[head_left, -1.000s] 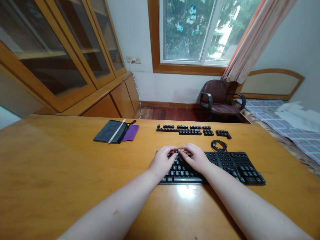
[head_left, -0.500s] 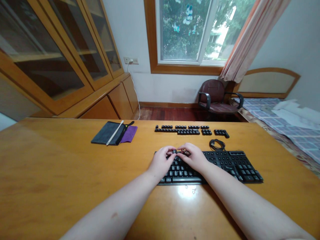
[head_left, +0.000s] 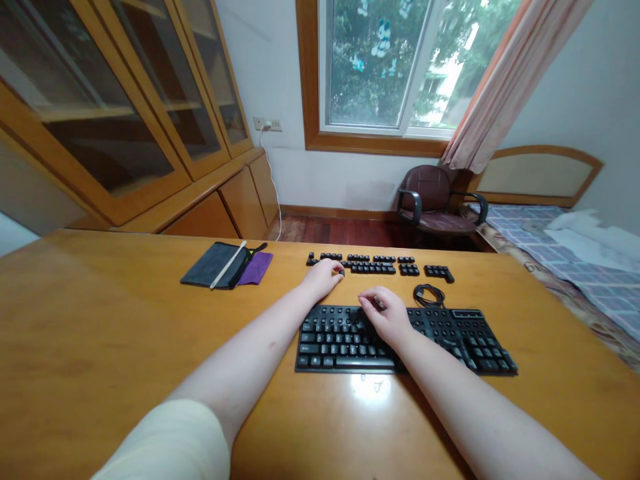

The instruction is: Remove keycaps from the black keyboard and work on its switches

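A black keyboard [head_left: 340,362] lies on the desk. Its upper rows look bare of caps, while caps fill the lower left and the number pad. Beyond it, my left hand [head_left: 320,280] is closed in a pinch on a small black keycap [head_left: 342,272], just in front of the rows of loose keycaps [head_left: 373,268]. Over the keyboard's upper middle hovers my right hand [head_left: 390,317], thumb and forefinger close together. A small object [head_left: 379,303] shows within its curled fingers, too little of it visible to name.
A coiled cable [head_left: 429,295] rests behind the keyboard. To the left lie a grey pouch [head_left: 205,263], a pale stick [head_left: 227,265] across it and a purple cloth [head_left: 256,269]. Past the desk [head_left: 125,320] stand a chair [head_left: 427,193] and a bed [head_left: 565,233].
My left hand has moved from the keyboard up to the loose keycaps, with a keycap in its fingers. My right hand stays over the keyboard, now apart from the left. The view has shifted slightly.
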The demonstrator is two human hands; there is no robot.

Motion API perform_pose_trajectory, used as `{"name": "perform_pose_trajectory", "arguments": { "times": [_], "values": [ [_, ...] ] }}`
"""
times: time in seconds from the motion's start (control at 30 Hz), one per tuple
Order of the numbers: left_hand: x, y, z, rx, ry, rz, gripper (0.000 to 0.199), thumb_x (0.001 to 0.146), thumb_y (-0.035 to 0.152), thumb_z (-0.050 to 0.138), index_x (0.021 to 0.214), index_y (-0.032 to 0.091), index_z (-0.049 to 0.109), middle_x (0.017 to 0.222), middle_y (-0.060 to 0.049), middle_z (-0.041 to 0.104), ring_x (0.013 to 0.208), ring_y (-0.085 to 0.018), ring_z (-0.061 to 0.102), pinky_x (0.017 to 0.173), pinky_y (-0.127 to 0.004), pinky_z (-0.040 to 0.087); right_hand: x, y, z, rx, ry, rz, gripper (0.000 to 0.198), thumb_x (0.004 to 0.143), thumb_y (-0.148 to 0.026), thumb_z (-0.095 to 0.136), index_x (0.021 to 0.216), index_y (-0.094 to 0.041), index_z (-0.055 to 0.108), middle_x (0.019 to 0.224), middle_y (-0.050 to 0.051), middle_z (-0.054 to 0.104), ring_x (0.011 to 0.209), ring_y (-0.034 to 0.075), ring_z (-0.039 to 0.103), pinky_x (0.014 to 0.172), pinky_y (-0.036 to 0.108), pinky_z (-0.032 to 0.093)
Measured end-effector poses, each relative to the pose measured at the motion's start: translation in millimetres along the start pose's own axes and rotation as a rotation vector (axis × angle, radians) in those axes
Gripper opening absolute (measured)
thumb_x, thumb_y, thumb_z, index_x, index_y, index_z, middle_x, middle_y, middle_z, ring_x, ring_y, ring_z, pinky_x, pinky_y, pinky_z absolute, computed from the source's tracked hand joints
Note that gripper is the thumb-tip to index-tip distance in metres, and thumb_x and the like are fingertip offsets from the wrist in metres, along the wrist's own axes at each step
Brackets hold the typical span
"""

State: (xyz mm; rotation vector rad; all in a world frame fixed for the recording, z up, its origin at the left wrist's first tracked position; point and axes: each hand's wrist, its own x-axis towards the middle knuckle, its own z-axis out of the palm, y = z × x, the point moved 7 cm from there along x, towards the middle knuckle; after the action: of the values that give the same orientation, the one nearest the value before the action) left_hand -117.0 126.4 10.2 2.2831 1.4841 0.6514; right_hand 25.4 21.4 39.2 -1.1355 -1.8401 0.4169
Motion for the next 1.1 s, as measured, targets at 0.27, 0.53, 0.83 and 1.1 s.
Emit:
{"name": "perform_pose_trajectory", "arguments": {
  "times": [0.27, 0.53, 0.83, 1.1],
  "values": [
    [11.1, 1.3, 13.7, 0.126, -0.065, 0.029, 0.018, 0.078, 0.025, 0.058, 0.094, 0.022, 0.067, 0.091, -0.005, 0.068, 0.086, -0.02, 0.061, 0.078, -0.029, 0.047, 0.6, -3.7, 2.5, 0.005, -0.027, -0.022, 0.013, 0.086, -0.027, 0.052, 0.079, -0.021, 0.062, 0.071, 0.004, 0.063, 0.068, 0.017, 0.059, 0.064, 0.03, 0.049],
    [19.7, 10.9, 5.3, 0.287, -0.109, -0.003, 0.031, 0.074, 0.028, 0.063, 0.104, 0.022, 0.062, 0.1, -0.009, 0.066, 0.091, -0.024, 0.061, 0.08, -0.033, 0.046, -0.2, -2.6, 4.1, 0.002, -0.051, -0.021, 0.014, 0.086, -0.027, 0.051, 0.079, -0.021, 0.061, 0.07, 0.004, 0.062, 0.067, 0.017, 0.058, 0.065, 0.03, 0.047],
    [24.6, 15.5, 5.4, 0.341, -0.135, -0.001, 0.013, 0.077, 0.029, 0.059, 0.086, 0.023, 0.066, 0.091, -0.006, 0.067, 0.086, -0.022, 0.061, 0.076, -0.03, 0.046, 0.9, -2.8, 5.4, -0.008, -0.059, -0.029, 0.014, 0.086, -0.026, 0.051, 0.078, -0.02, 0.062, 0.069, 0.003, 0.062, 0.066, 0.016, 0.058, 0.063, 0.028, 0.047],
    [22.8, 14.2, 16.3, 0.336, -0.111, 0.024, 0.015, 0.081, 0.028, 0.052, 0.086, 0.024, 0.066, 0.093, -0.005, 0.066, 0.087, -0.021, 0.06, 0.076, -0.03, 0.045, -0.1, -2.0, 5.2, -0.003, -0.061, -0.022, 0.013, 0.085, -0.025, 0.052, 0.08, -0.02, 0.062, 0.07, 0.003, 0.062, 0.066, 0.015, 0.058, 0.064, 0.027, 0.047]
  ]
}}
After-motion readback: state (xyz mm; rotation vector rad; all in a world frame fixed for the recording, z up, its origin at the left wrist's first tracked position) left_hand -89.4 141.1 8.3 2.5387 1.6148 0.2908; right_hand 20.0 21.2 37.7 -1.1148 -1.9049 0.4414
